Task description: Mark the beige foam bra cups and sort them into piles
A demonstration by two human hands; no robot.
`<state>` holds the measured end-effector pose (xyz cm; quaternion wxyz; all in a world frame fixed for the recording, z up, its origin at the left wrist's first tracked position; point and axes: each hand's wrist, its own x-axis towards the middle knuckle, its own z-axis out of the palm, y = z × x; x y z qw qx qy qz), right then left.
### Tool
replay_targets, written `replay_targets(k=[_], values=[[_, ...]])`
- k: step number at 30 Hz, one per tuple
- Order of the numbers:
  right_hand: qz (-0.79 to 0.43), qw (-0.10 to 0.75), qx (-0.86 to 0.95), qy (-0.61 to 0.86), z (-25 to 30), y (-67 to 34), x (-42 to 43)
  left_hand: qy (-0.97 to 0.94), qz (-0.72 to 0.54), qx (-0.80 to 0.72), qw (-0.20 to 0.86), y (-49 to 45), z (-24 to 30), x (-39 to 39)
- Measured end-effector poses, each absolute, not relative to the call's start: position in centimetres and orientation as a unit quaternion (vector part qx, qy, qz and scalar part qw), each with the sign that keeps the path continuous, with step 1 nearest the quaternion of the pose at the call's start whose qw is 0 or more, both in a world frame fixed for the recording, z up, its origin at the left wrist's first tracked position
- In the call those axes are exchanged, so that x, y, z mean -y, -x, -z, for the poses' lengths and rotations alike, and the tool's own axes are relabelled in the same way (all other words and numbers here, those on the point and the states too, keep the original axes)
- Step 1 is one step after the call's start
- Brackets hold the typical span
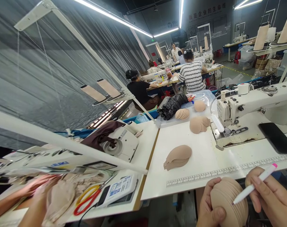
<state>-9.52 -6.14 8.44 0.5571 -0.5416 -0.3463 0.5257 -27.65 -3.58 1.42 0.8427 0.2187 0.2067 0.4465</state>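
Left hand (206, 205) clasps a stack of beige pieces (225, 192), right hand (272, 192) grips a white marker (260, 181) — tip at the front piece.

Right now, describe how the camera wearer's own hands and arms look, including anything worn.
The left hand and right hand are bare: no glove or ring shows on either. The nails that show look short. The forearms lie outside the picture, so any sleeves cannot be told.

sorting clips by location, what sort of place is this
Most likely a sewing workshop: there is a sewing machine close by, cones of thread on stands, and people seated near other machines.
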Motion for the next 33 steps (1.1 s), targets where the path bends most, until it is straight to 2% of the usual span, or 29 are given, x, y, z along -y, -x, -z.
replay_targets(k=[19, 21, 25, 27, 31, 33], values=[[-0.517, 0.567, 0.383, 0.515, -7.0, 8.7, 6.0, -0.281, -0.442, -0.211, 0.826, 28.1, -0.9, 3.0], [-0.475, 0.554, 0.426, 0.535, -6.5, 7.5, 5.5, -0.344, -0.443, -0.230, 0.795, 28.8, -0.6, 2.3], [-0.460, 0.424, 0.560, 0.543, -6.8, 6.9, 4.6, -0.514, -0.443, -0.235, 0.696, 30.1, -0.6, 1.2], [-0.469, 0.389, 0.600, 0.518, -7.0, 7.7, 4.4, -0.576, -0.455, -0.239, 0.635, 30.2, -0.8, 1.1], [-0.471, 0.400, 0.569, 0.543, -6.3, 8.6, 4.1, -0.574, -0.555, -0.353, 0.488, 29.5, -0.8, 1.5], [-0.480, 0.448, 0.528, 0.539, -5.2, 8.5, 3.9, -0.488, -0.595, -0.384, 0.511, 28.9, -0.4, 1.6]])
